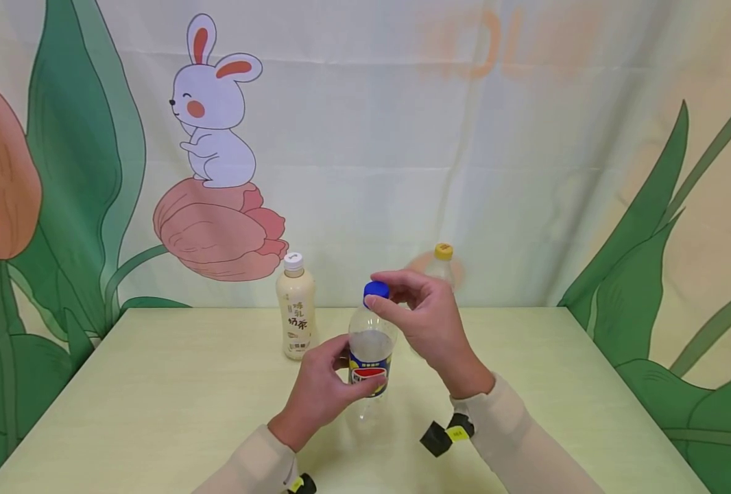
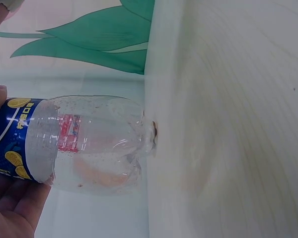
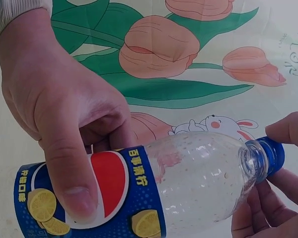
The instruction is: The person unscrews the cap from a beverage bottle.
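Observation:
An upright clear plastic soda bottle (image 1: 370, 343) with a blue lemon-printed label (image 3: 114, 198) stands between my hands. My left hand (image 1: 322, 387) grips it around the label, thumb across the front. With thumb and fingers, my right hand (image 1: 430, 315) pinches the blue cap (image 1: 376, 291), which sits on the bottle's neck. No drink shows inside the clear lower part (image 2: 99, 144) in the left wrist view. Behind and left stands a cream-coloured milk tea bottle (image 1: 296, 309) with a white cap. Partly hidden behind my right hand is another clear bottle with a yellow cap (image 1: 444, 252).
The pale wood-grain table (image 1: 174, 398) runs back to a hanging cloth (image 1: 353, 137) printed with a rabbit and tulips. A black wrist strap piece (image 1: 436, 439) juts out beside my right sleeve (image 1: 513, 432).

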A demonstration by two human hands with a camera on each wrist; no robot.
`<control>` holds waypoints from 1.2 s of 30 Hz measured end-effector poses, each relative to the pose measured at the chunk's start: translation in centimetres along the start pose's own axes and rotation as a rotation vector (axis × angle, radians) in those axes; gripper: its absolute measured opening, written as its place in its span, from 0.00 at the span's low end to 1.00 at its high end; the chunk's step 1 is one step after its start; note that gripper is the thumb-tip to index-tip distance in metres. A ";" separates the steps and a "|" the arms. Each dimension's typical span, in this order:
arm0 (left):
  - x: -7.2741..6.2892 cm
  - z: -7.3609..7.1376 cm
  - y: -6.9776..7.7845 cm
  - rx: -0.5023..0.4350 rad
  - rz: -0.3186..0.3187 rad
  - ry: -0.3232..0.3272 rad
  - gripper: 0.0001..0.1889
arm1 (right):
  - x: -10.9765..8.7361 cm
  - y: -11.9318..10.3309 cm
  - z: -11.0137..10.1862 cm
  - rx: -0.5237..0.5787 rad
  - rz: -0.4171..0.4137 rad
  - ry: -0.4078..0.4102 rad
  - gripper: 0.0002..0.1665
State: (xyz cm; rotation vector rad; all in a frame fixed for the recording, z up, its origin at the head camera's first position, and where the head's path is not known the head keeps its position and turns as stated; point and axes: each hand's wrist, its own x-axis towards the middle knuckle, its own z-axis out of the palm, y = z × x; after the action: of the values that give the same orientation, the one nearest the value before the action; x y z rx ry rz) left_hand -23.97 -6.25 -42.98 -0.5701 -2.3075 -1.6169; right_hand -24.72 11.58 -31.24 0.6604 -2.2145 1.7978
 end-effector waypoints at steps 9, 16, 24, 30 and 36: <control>0.0 -0.1 -0.1 0.000 -0.005 -0.006 0.28 | 0.2 0.0 -0.3 -0.021 0.034 0.002 0.17; 0.2 0.0 -0.4 0.001 -0.017 -0.014 0.30 | 0.4 -0.4 -0.6 -0.019 0.018 0.011 0.16; 1.3 0.1 -1.2 -0.001 -0.061 -0.016 0.30 | 0.4 -0.1 -1.2 0.018 -0.045 0.021 0.16; 2.4 0.2 -2.1 0.029 -0.094 -0.003 0.32 | 0.1 1.0 -1.1 0.041 -0.063 0.002 0.16; 3.6 0.3 -3.1 0.045 -0.085 0.029 0.31 | -0.5 2.9 -0.6 -0.013 -0.047 -0.035 0.15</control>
State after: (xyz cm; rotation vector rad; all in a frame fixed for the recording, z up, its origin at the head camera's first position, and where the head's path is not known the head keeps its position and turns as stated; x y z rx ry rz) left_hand -28.64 -6.35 -44.11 -0.4415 -2.3698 -1.5953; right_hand -25.72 12.69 -33.83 0.7400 -2.2122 1.7606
